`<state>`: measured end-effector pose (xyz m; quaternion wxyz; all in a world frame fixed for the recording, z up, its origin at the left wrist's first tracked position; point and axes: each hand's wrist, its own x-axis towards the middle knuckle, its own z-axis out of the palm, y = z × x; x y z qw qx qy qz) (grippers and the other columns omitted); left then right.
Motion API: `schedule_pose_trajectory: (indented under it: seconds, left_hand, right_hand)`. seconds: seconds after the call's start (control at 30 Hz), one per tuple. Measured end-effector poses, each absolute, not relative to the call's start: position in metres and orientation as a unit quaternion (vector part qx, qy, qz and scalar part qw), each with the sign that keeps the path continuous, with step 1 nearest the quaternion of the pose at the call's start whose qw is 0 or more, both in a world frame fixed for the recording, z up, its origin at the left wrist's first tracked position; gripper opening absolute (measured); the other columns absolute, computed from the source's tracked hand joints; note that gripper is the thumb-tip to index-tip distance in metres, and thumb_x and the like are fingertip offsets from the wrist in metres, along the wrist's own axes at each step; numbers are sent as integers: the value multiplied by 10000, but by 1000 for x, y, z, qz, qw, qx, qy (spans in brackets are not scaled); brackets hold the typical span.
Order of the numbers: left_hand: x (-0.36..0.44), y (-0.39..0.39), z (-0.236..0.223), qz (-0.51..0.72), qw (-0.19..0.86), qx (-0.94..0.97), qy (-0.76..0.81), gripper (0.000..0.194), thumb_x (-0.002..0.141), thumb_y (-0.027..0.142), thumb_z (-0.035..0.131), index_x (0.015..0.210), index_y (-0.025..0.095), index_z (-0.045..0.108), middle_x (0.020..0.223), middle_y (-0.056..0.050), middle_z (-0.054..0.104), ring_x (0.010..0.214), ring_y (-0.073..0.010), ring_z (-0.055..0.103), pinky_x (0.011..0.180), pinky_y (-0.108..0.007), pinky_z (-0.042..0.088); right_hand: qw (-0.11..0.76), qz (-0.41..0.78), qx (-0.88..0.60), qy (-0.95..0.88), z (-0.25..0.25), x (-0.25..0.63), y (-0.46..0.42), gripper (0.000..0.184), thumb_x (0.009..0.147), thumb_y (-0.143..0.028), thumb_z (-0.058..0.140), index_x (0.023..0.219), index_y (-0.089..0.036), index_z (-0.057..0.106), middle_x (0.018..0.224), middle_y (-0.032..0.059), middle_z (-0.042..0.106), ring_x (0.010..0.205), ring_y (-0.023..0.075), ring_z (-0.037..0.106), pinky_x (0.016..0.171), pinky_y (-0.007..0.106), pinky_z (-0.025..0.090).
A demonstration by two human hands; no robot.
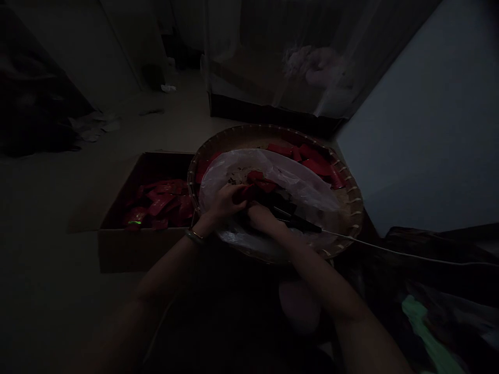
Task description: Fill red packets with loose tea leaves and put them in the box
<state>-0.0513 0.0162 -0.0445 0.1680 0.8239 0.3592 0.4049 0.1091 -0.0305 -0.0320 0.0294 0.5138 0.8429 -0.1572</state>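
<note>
In dim light, my left hand (225, 203) is closed on a small red packet (246, 193) above a sheet of clear plastic (218, 169). My right hand (267, 219) is right beside it, fingers curled in; what they grip is hidden. A black tool (302, 223) with a pale cord (374, 244) lies on the plastic by my right hand, its kind unclear. More red packets (259, 180) and small dark bits (236, 180) are on the plastic beyond my hands. All this rests in a large round woven bamboo tray (354, 195).
An open cardboard box (128, 249) full of red packets (161, 202) stands left of the tray. Further red packets (315, 161) lie along the tray's far right side. A pale wall (421, 124) rises at right. Behind is a netted bed (273, 72). Cloth (424, 327) lies at lower right.
</note>
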Motion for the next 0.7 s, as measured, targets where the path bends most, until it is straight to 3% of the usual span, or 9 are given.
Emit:
schedule_pose_trajectory:
  seconds: [0.07, 0.2, 0.37, 0.5, 0.7]
  left_hand:
    - [-51, 16, -45, 407, 170, 822, 362, 442, 692, 200, 674, 1125, 171, 593, 988, -70, 667, 865, -189, 600, 765, -326, 480]
    - [-51, 15, -43, 408, 171, 823, 357, 437, 694, 208, 675, 1122, 176, 594, 962, -61, 664, 837, -180, 597, 741, -315, 480]
    - [-51, 14, -40, 403, 169, 828, 352, 416, 698, 210, 669, 1106, 171, 598, 942, -65, 666, 822, -183, 604, 740, -324, 482]
    - [-50, 13, -40, 404, 168, 828, 350, 421, 693, 203, 673, 1107, 168, 599, 963, -73, 673, 859, -195, 613, 777, -343, 482]
    - [-50, 15, -44, 396, 180, 825, 360, 434, 699, 228, 685, 1122, 192, 597, 969, -60, 676, 847, -187, 615, 762, -331, 488]
  right_hand:
    - [27, -156, 527, 835, -31, 109, -31, 341, 841, -203, 508, 1153, -120, 618, 1131, 157, 595, 1033, 250, 548, 866, 318, 434]
    - [26, -129, 530, 838, -28, 110, -33, 504, 760, -280, 641, 1223, -96, 566, 1222, 189, 543, 1123, 315, 474, 932, 386, 407]
    - [15, -178, 536, 825, -30, 110, -32, 363, 797, -145, 562, 1156, -133, 615, 1171, 152, 604, 1082, 255, 533, 930, 342, 408]
    - [-62, -216, 539, 811, -30, 120, -27, 370, 734, -55, 556, 1092, -91, 643, 1127, 147, 640, 1040, 234, 585, 903, 302, 431]
    - [-207, -300, 545, 755, -24, 143, -28, 268, 742, -110, 607, 981, -186, 701, 1023, 51, 706, 950, 193, 645, 864, 291, 467]
